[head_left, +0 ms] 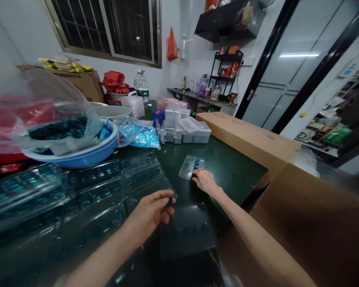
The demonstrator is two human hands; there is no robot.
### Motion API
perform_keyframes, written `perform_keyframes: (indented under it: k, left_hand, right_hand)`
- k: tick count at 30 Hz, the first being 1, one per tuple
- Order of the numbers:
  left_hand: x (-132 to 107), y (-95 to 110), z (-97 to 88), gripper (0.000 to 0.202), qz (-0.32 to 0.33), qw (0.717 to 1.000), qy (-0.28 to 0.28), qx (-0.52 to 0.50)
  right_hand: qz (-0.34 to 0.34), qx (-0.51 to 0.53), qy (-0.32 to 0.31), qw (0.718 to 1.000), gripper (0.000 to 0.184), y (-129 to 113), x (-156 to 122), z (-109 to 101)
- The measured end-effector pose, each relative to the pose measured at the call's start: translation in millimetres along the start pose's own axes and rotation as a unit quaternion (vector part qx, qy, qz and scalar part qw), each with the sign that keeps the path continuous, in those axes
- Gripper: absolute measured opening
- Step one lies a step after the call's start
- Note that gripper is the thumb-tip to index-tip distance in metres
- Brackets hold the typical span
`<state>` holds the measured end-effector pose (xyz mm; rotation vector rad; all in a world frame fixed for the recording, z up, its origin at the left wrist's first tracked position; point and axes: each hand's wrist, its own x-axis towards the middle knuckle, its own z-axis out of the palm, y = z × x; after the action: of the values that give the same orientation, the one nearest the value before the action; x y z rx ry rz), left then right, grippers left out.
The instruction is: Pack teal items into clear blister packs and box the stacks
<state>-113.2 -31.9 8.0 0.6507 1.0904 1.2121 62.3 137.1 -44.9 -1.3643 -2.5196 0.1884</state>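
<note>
My right hand (206, 181) reaches to a small clear plastic tray (185, 167) on the dark green tabletop. Its fingertips are pinched at the near end of a row of round teal pieces (197, 162), where a small dark piece shows beneath them. Nearer to me, my left hand (154, 209) is raised over the table with curled fingers. Between its thumb and fingertips is a small dark piece (170, 201), too unclear to name. A clear plastic blister tray (188, 231) with faint bumps lies just right of and below that hand.
Clear blister trays (97, 193) with teal contents cover the table's left side. Behind them stand a blue basin (86, 157) with plastic bags, a bag of shiny blue pieces (146, 137) and stacked clear boxes (197, 133). Large cardboard boxes (314, 215) border the right edge.
</note>
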Motion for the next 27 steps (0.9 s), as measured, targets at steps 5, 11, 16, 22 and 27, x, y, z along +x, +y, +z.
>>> perform_keyframes:
  k: [5,11,16,22,27]
  left_hand:
    - [47.2,-2.8,20.1,0.022,0.029,0.999,-0.018,-0.011]
    - [74.3,-7.2,27.1,0.02,-0.027,0.999,0.003,-0.037]
    - [56.4,-2.6,9.4,0.04,-0.112,0.991,0.042,-0.066]
    - [23.7,4.6,-28.9,0.031,-0.086,0.992,0.025,-0.093]
    - [6.3,17.9,-46.7,0.018,-0.02,0.992,0.018,-0.123]
  right_hand:
    - [0.03,0.007,-0.013,0.999,0.016,0.4,2.5,6.4]
    - [0.024,0.054,-0.01,0.998,0.013,2.6,6.1,7.8]
    - [0.015,0.104,0.025,0.994,0.004,4.6,-1.5,-7.2]
    - [-0.048,0.333,0.03,0.941,0.005,-48.1,24.1,-32.4]
    - [-0.112,0.485,0.033,0.867,0.008,-172.2,137.0,-93.7]
